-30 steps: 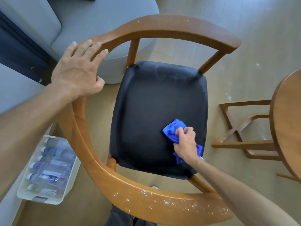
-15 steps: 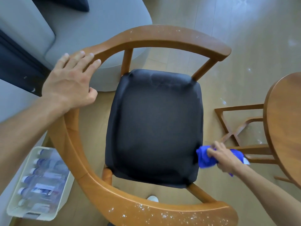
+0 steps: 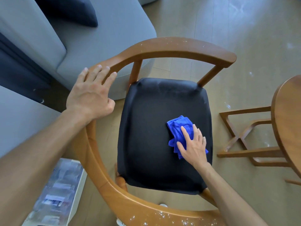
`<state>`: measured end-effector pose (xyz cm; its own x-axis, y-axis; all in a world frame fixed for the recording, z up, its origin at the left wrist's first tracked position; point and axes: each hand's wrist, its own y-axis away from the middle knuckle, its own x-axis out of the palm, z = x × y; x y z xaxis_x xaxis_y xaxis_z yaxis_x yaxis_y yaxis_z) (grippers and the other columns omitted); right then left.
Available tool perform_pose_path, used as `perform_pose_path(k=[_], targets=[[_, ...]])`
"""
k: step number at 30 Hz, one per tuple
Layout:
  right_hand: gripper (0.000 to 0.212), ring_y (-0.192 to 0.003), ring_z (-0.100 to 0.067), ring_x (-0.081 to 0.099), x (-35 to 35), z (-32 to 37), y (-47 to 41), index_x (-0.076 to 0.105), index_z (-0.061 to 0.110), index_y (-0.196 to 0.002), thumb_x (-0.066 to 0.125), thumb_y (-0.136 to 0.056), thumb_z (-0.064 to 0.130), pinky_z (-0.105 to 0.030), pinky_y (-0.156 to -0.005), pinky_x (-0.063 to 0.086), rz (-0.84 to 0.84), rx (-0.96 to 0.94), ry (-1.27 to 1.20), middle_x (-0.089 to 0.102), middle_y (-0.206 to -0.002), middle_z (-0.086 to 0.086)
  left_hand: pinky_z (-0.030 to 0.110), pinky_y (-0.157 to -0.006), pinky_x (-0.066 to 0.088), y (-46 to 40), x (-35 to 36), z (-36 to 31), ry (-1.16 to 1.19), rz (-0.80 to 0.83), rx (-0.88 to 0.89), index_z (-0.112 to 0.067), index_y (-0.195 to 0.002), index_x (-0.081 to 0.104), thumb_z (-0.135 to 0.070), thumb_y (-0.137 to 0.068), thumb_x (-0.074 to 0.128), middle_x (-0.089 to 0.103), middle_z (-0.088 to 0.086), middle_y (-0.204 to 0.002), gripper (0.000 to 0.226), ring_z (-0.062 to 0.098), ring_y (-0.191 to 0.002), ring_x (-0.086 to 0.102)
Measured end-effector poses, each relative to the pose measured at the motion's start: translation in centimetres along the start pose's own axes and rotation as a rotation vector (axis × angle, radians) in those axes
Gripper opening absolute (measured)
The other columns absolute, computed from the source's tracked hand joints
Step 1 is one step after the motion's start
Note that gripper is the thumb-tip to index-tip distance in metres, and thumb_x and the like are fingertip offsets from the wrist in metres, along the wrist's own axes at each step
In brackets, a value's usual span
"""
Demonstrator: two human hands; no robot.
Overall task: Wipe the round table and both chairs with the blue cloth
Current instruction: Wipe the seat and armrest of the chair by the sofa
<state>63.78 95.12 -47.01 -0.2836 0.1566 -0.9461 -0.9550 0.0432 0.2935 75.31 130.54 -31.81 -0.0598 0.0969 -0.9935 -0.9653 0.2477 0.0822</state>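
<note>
A wooden chair [image 3: 175,48] with a curved rail and a black padded seat [image 3: 146,136] stands below me. The crumpled blue cloth [image 3: 177,128] lies on the right half of the seat. My right hand [image 3: 193,144] presses flat on the cloth with straight fingers. My left hand [image 3: 92,93] rests on the left bend of the rail, fingers spread over the wood. The edge of the round wooden table [image 3: 286,121] shows at the right. White specks dot the chair's rail, thickest on the near part [image 3: 156,216].
A grey sofa [image 3: 101,39] with a dark cushion [image 3: 71,10] sits close behind the chair at upper left. A white bin of plastic bottles [image 3: 55,198] stands on the floor at lower left. The table's wooden base [image 3: 244,137] lies right of the chair.
My right hand, which had swept the cloth off the seat's right edge, has come back onto the seat and now presses the cloth flat. The left hand stays on the rail.
</note>
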Motion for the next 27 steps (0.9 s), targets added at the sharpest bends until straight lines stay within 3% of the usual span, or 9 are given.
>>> perform_pose_path(k=[3, 5, 7, 9, 13, 17, 19, 23, 27], targets=[[0.067, -0.128, -0.044, 0.04, 0.1, -0.6, -0.7, 0.045, 0.026, -0.14, 0.058, -0.077, 0.042, -0.057, -0.097, 0.042, 0.013, -0.06, 0.016, 0.031, -0.149, -0.022, 0.051, -0.118, 0.014, 0.0, 0.1, 0.2, 0.007, -0.002, 0.006, -0.015, -0.149, 0.03, -0.033, -0.083, 0.055, 0.027, 0.013, -0.156, 0.073, 0.031, -0.146, 0.021], [0.068, -0.134, -0.039, 0.031, -0.1, -0.2, -1.4, 0.038, 0.03, -0.145, 0.063, -0.082, 0.039, -0.051, -0.104, 0.036, 0.046, -0.006, -0.036, 0.02, -0.154, -0.017, 0.051, -0.118, 0.014, 0.0, 0.0, 0.2, 0.006, 0.005, 0.007, -0.015, -0.149, 0.03, -0.033, -0.083, 0.055, 0.027, 0.013, -0.156, 0.072, 0.032, -0.146, 0.021], [0.073, -0.138, -0.035, 0.024, 0.2, 0.4, -1.6, 0.03, 0.034, -0.148, 0.065, -0.084, 0.044, -0.047, -0.107, 0.032, 0.06, 0.051, -0.033, 0.012, -0.157, -0.014, 0.052, -0.117, 0.016, 0.0, 0.0, 0.1, -0.004, 0.009, 0.005, -0.014, -0.148, 0.03, -0.034, -0.083, 0.055, 0.028, 0.014, -0.156, 0.073, 0.032, -0.145, 0.022], [0.077, -0.136, -0.036, 0.028, 1.0, 0.7, -1.7, 0.033, 0.031, -0.147, 0.068, -0.081, 0.05, -0.05, -0.101, 0.038, -0.001, 0.082, -0.012, 0.019, -0.155, -0.017, 0.052, -0.117, 0.017, 0.0, 0.0, 0.1, -0.019, 0.014, 0.004, -0.014, -0.148, 0.031, -0.035, -0.082, 0.055, 0.028, 0.014, -0.156, 0.073, 0.033, -0.145, 0.023], [0.066, -0.095, -0.043, 0.053, 2.4, 2.0, -3.5, 0.053, 0.021, -0.131, 0.076, -0.075, 0.045, -0.047, -0.065, 0.048, -0.152, 0.142, 0.06, 0.046, -0.132, -0.023, 0.054, -0.116, 0.02, -0.2, 0.2, 0.1, -0.036, -0.002, 0.007, -0.013, -0.147, 0.035, -0.033, -0.081, 0.056, 0.031, 0.015, -0.154, 0.072, 0.034, -0.144, 0.026], [0.06, -0.08, -0.039, 0.051, 3.0, 6.0, -5.3, 0.055, 0.019, -0.122, 0.082, -0.07, 0.031, -0.044, -0.063, 0.045, -0.221, 0.258, -0.077, 0.05, -0.124, -0.023, 0.055, -0.115, 0.024, -0.3, 0.6, 0.3, -0.046, -0.017, 0.004, -0.011, -0.146, 0.036, -0.033, -0.08, 0.052, 0.034, 0.016, -0.153, 0.071, 0.034, -0.142, 0.029], [0.059, -0.077, -0.036, 0.051, 3.5, 8.7, -4.3, 0.061, 0.019, -0.119, 0.083, -0.065, 0.029, -0.041, -0.063, 0.045, -0.23, 0.112, -0.081, 0.053, -0.122, -0.023, 0.054, -0.115, 0.024, -0.3, 0.5, 0.2, -0.044, -0.018, 0.002, -0.011, -0.146, 0.037, -0.034, -0.08, 0.048, 0.034, 0.016, -0.153, 0.071, 0.033, -0.142, 0.029], [0.057, -0.078, -0.032, 0.05, 6.3, 14.2, 1.6, 0.061, 0.025, -0.114, 0.069, -0.058, 0.018, -0.036, -0.063, 0.043, -0.135, -0.405, -0.1, 0.054, -0.121, -0.017, 0.052, -0.116, 0.021, -0.1, 0.2, -0.2, -0.031, -0.015, -0.022, -0.011, -0.145, 0.039, -0.033, -0.075, 0.042, 0.035, 0.015, -0.153, 0.073, 0.032, -0.142, 0.029], [0.049, -0.081, -0.03, 0.052, 6.2, 11.0, 2.3, 0.056, 0.03, -0.115, 0.052, -0.069, 0.013, -0.035, -0.064, 0.043, -0.009, -0.92, 0.065, 0.052, -0.123, -0.012, 0.05, -0.117, 0.02, 0.0, 0.0, -0.2, -0.037, -0.015, -0.024, -0.011, -0.145, 0.039, -0.032, -0.075, 0.044, 0.034, 0.014, -0.153, 0.073, 0.03, -0.143, 0.028]])
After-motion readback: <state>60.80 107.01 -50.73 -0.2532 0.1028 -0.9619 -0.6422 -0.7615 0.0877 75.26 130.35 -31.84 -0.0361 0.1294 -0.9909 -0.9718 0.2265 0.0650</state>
